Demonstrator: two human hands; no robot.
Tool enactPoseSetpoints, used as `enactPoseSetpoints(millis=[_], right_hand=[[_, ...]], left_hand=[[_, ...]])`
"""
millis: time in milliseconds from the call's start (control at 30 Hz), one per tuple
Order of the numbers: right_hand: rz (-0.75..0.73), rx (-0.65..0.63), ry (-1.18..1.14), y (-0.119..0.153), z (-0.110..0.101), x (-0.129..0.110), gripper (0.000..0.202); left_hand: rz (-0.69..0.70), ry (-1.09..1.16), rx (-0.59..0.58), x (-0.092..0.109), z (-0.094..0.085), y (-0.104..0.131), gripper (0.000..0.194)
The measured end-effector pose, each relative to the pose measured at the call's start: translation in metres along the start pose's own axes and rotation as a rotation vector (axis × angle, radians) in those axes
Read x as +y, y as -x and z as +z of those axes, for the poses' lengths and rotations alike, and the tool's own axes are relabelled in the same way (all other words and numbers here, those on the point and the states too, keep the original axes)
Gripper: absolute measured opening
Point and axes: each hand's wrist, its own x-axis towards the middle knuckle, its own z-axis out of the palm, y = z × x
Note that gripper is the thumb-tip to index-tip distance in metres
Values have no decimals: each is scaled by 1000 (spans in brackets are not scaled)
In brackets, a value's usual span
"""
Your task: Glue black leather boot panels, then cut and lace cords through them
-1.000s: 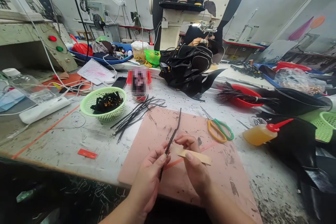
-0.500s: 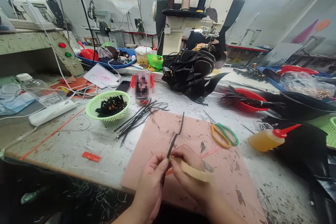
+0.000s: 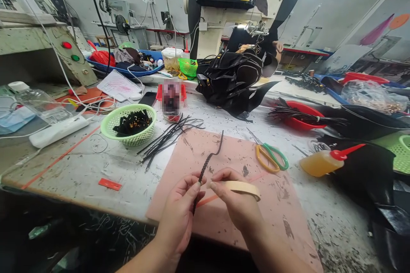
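Centre bottom of the frame: our left hand (image 3: 181, 204) is closed, thumb and fingers pinching the black cord (image 3: 205, 166). The cord is twisted or braided along its middle; it runs up over the pink board (image 3: 179, 158), bends, and ends in a thin upright tip near the frame's centre. Its lower end hangs beneath our fingers.

Our right hand (image 3: 238, 198), just right of it, is closed on the tan tape (image 3: 245, 187), which curves out to the right in a loop. Thumb and index tips meet near the cord; we cannot tell whether they touch it.

Right of centre, the scissors (image 3: 270, 153), one handle orange and one green, lie across the board's upper right edge, blades toward upper left. Further right: the glue bottle (image 3: 320, 163), tilted on its side, amber contents, red nozzle. Left of the board, we note loose black straps (image 3: 166, 138) and a green basket (image 3: 109, 129) of black pieces. Lower left, a red tag (image 3: 109, 184) lies flat on the table (image 3: 80, 175). Upper centre, a black bag (image 3: 224, 81) sits before the sewing machine (image 3: 211, 34).
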Motion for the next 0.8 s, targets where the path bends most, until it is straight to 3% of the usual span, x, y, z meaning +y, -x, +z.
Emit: enactPoseSetpoints(millis=[200, 367, 800], right_hand=[[91, -3, -159, 3, 11, 4, 18], [84, -39, -133, 2, 13, 3, 17], [4, 47, -18, 4, 18, 6, 14]], left_hand=[[13, 2, -74, 0, 1, 1, 13], [66, -33, -44, -1, 1, 2, 15], [441, -301, -37, -8, -8, 0, 5]])
